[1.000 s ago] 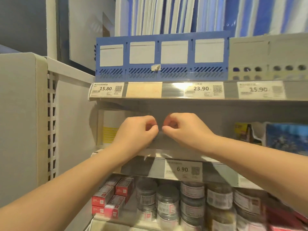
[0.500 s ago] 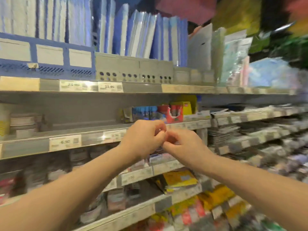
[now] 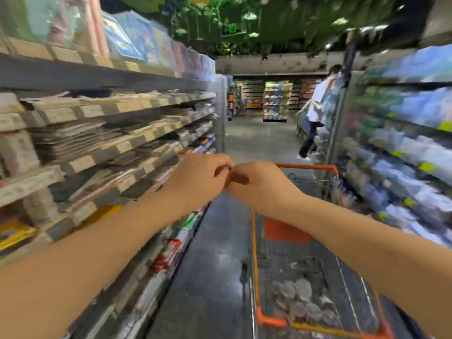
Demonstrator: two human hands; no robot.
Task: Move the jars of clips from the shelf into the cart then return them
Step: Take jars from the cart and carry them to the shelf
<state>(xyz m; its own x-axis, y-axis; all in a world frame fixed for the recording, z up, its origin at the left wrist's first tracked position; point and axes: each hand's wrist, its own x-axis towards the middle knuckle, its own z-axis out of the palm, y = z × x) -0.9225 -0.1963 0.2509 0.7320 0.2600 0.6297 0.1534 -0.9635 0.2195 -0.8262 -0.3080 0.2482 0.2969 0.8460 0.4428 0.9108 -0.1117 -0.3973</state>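
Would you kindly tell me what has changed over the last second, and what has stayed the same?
The view has swung right, from facing the shelf of jars to looking down the aisle, with the shelving now on the left and the cart ahead, jars in its basket. The left hand and right hand remain together, fingers touching; whether they hold anything is unclear.

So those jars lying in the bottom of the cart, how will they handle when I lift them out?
The jars look round and lie loose on the wire floor of the cart, so they may roll when nudged. They look clear and smooth, possibly slippery. The picture is too blurred to judge their weight.
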